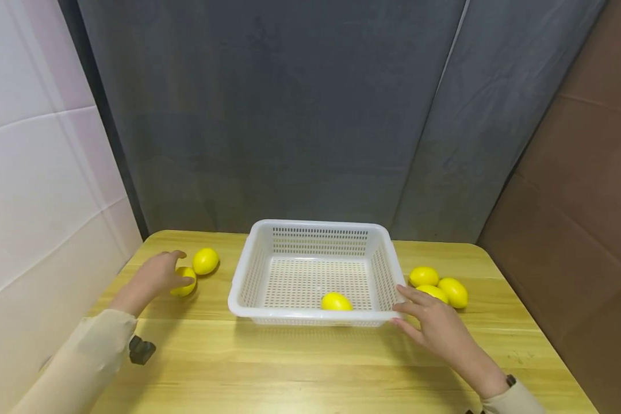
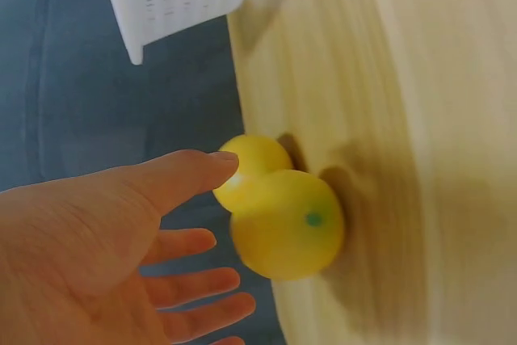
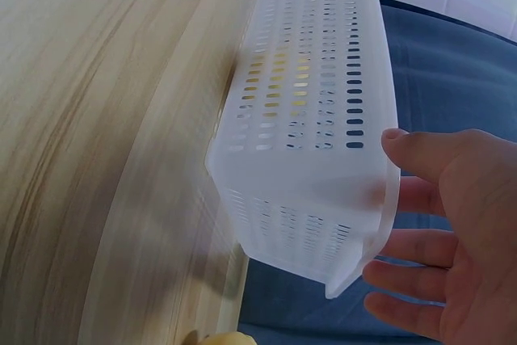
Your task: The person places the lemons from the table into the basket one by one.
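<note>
My left hand (image 1: 157,275) reaches over a yellow lemon (image 1: 184,282) on the left of the table, partly hidden by its fingers. In the left wrist view, thumb and fingers are spread beside this lemon (image 2: 288,225), which shows a green spot. A second lemon (image 1: 206,261) lies just behind it. My right hand (image 1: 437,322) is at the near right corner of a white perforated plastic basket (image 1: 310,314), fingers extended and touching its rim. Through the right wrist camera, the thumb of the right hand (image 3: 477,224) meets the rim. One lemon (image 1: 336,301) lies inside the basket.
Right of the basket sits a cluster of three lemons (image 1: 452,292), close to the right hand. The wooden table (image 1: 290,374) has a dark grey curtain-like sheet (image 1: 290,115) behind it. A white panel (image 1: 46,172) stands left, a brown one (image 1: 585,230) right.
</note>
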### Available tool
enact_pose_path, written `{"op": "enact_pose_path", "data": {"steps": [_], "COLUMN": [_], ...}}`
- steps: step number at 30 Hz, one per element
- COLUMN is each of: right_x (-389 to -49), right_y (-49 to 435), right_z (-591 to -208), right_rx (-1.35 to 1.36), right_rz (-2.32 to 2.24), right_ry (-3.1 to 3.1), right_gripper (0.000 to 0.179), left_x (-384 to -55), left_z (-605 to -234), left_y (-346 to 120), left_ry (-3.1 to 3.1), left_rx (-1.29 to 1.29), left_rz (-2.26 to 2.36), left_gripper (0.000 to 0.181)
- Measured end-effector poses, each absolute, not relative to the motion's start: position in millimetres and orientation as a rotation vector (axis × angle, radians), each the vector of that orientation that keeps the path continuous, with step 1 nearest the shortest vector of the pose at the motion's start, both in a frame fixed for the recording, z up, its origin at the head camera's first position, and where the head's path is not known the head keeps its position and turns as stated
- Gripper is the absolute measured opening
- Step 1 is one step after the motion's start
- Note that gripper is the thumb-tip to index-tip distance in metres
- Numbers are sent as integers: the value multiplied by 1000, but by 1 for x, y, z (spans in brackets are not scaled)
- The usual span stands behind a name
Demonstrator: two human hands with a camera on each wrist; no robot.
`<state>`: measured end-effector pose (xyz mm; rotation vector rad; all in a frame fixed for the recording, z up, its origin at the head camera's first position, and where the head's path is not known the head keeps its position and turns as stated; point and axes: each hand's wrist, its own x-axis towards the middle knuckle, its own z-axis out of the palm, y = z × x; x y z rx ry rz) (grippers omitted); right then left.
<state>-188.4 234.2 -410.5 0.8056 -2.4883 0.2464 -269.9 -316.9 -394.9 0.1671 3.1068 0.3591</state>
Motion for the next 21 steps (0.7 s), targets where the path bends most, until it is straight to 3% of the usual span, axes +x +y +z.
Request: {"op": "enact_pose_path", "data": {"steps": [21], "right_x": [-187], "right_y": [234], "right_z": [-410], "right_rx": [782], "right_rz": [252], "right_ry": [-2515], "right_gripper": [27], "left_x": [-265], "left_z": [-427], "left_y": [-333], "left_ry": [3125], "left_rx": [162], "left_rz": [481], "left_gripper": [74]}}
